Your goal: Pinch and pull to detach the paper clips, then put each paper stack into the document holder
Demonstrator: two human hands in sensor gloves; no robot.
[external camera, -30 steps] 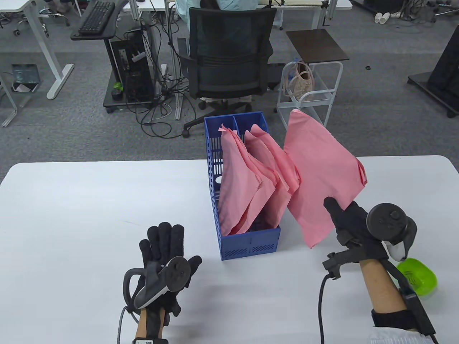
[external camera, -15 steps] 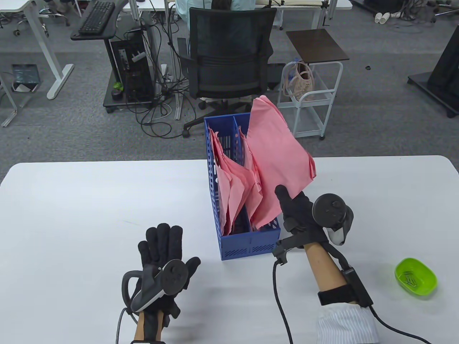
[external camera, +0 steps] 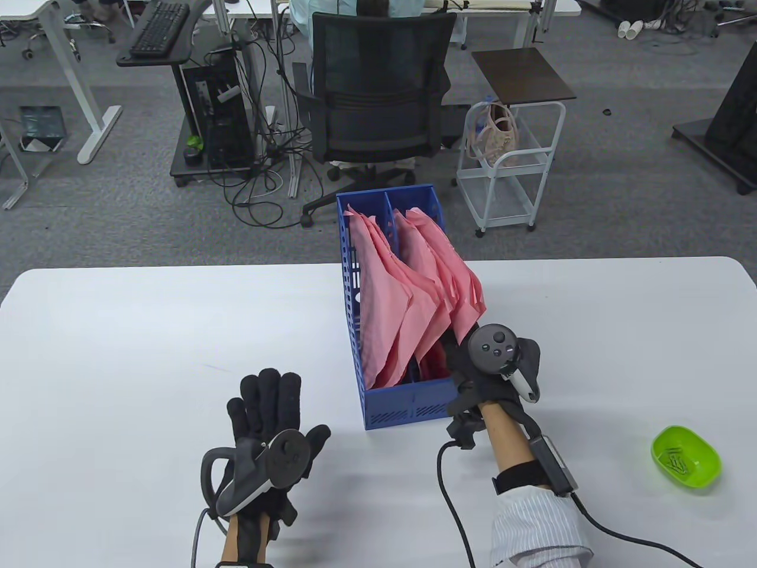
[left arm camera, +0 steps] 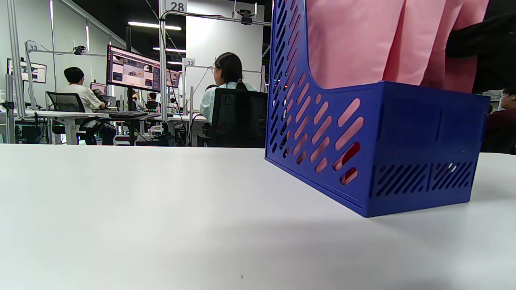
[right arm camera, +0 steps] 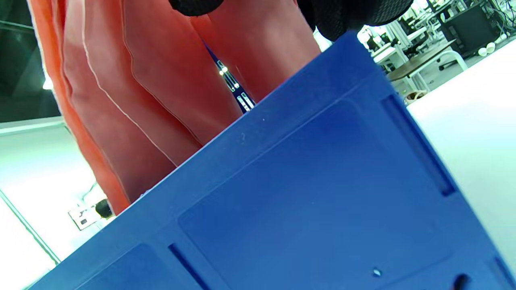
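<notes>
Standing near the white table's (external camera: 148, 331) far edge, the blue document holder (external camera: 408, 405) now contains the pink paper stack (external camera: 455, 278) held aloft a second ago. The right hand (external camera: 494, 367) has dropped to its right compartment, whether still gripping I cannot tell. The left hand (external camera: 269, 426) stays flat, fingers relaxed. A green dish (external camera: 686, 455) of paper clips (external camera: 677, 460) sits near the right edge.

document holder (external camera: 408, 402) at table (external camera: 118, 355) middle | paper stacks (external camera: 408, 296) inside it | left hand (external camera: 269, 426) to its left | bowl (external camera: 686, 457) far right
</notes>
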